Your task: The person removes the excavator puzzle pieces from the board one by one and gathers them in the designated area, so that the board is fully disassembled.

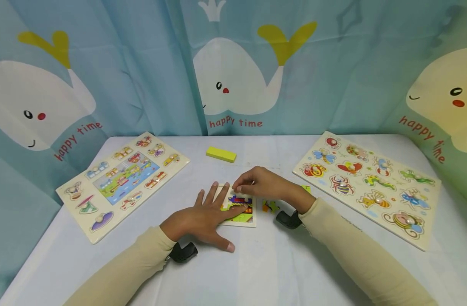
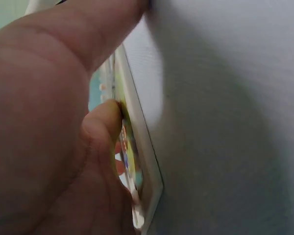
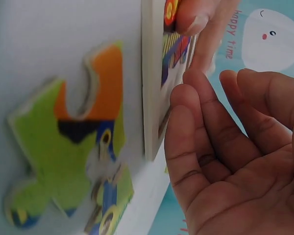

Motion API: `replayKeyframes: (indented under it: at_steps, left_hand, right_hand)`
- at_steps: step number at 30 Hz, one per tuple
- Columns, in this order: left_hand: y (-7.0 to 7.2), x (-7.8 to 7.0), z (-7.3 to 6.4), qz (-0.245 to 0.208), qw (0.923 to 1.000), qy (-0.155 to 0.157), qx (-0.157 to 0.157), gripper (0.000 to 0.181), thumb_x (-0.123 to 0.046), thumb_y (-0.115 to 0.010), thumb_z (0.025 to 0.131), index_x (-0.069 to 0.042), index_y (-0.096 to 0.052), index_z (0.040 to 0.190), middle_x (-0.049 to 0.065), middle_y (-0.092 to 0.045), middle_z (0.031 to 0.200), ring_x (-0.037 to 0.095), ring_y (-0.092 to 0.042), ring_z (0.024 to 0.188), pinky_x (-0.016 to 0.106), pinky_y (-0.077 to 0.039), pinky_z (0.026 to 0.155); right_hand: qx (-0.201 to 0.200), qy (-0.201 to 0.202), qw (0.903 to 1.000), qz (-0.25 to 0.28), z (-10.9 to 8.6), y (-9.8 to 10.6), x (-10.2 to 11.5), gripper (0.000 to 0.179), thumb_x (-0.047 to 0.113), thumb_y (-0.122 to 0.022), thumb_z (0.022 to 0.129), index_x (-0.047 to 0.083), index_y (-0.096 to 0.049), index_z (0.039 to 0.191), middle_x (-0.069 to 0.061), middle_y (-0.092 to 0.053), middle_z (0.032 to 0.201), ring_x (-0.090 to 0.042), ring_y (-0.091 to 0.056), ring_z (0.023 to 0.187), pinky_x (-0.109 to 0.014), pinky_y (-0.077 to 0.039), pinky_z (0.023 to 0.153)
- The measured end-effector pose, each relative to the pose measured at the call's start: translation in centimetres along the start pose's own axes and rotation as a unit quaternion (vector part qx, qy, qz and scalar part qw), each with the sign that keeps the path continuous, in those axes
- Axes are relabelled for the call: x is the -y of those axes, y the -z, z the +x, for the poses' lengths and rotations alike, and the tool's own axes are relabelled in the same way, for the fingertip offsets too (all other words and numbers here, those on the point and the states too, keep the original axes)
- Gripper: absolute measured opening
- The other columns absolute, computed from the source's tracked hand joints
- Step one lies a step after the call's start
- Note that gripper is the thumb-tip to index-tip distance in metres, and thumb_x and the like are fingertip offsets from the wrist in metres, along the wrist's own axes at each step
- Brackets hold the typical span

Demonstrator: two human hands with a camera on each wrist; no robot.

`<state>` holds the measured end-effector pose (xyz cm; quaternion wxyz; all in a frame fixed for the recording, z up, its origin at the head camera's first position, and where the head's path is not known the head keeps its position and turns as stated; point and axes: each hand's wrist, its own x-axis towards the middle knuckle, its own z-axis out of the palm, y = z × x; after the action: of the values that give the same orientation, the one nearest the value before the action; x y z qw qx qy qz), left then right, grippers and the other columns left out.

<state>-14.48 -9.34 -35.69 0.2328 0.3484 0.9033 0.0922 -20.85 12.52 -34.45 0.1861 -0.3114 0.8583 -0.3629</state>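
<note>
Resting spread across the puzzle (image 1: 241, 218) on the table (image 1: 271, 263), the left hand (image 1: 208, 216) grips nothing; the right hand (image 1: 261, 185) curls over its far side, whether pinching anything I cannot tell; loose pieces (image 3: 76, 142) beside it look light, stiff, best held by their edges.
</note>
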Motion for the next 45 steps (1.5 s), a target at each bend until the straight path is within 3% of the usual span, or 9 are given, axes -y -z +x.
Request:
replayKeyframes:
  at_steps: [10,17,27,38,45]
  left_hand:
    - [-0.1,0.2,0.3,0.02,0.9997,0.005,0.013,0.094,-0.072,-0.064,0.077,-0.04,-0.021,0.155,0.012,0.02,0.159,0.04,0.026,0.14,0.065,0.003,0.108]
    - [-0.1,0.1,0.2,0.02,0.9997,0.009,0.014,0.094,-0.072,-0.065,0.076,-0.041,-0.021,0.154,0.009,0.022,0.159,0.04,0.026,0.14,0.065,0.004,0.108]
    - [0.0,-0.1,0.5,0.018,0.9995,0.012,0.022,0.094,-0.073,-0.064,0.076,-0.042,-0.021,0.154,0.008,0.023,0.159,0.039,0.026,0.14,0.065,0.005,0.107]
    - [0.1,0.0,0.4,0.014,0.9995,0.018,0.024,0.093,-0.073,-0.064,0.076,-0.044,-0.021,0.153,0.007,0.019,0.16,0.037,0.027,0.14,0.064,0.006,0.108]
    - [0.0,0.1,0.4,0.023,0.9992,0.02,0.025,0.092,-0.074,-0.062,0.076,-0.044,-0.022,0.153,0.008,0.019,0.16,0.037,0.027,0.14,0.064,0.006,0.107]
  right_hand:
    - [0.0,-0.011,0.9999,0.007,0.2,-0.5,0.0,0.02,0.012,-0.059,0.097,0.007,-0.071,0.112,0.002,-0.07,0.108,-0.013,-0.058,0.094,-0.032,-0.047,0.084]
    - [0.002,0.007,0.9999,0.01,0.6,-0.7,-0.1,0.018,0.011,-0.06,0.097,0.005,-0.071,0.11,0.0,-0.07,0.105,-0.014,-0.057,0.088,-0.032,-0.047,0.08]
    - [0.015,-0.015,0.998,0.06,0.3,-0.5,-0.2,0.021,0.006,-0.058,0.097,0.002,-0.069,0.114,-0.005,-0.069,0.108,-0.015,-0.062,0.086,-0.03,-0.05,0.079]
    - [0.009,0.026,0.9951,0.095,0.7,-0.9,-0.1,0.022,0.0,-0.062,0.093,-0.002,-0.068,0.114,-0.009,-0.068,0.11,-0.018,-0.065,0.093,-0.03,-0.051,0.085]
    - [0.01,0.014,0.995,0.098,0.9,-1.2,-0.3,0.016,-0.002,-0.063,0.092,-0.002,-0.07,0.107,-0.004,-0.07,0.095,-0.014,-0.061,0.082,-0.028,-0.05,0.079]
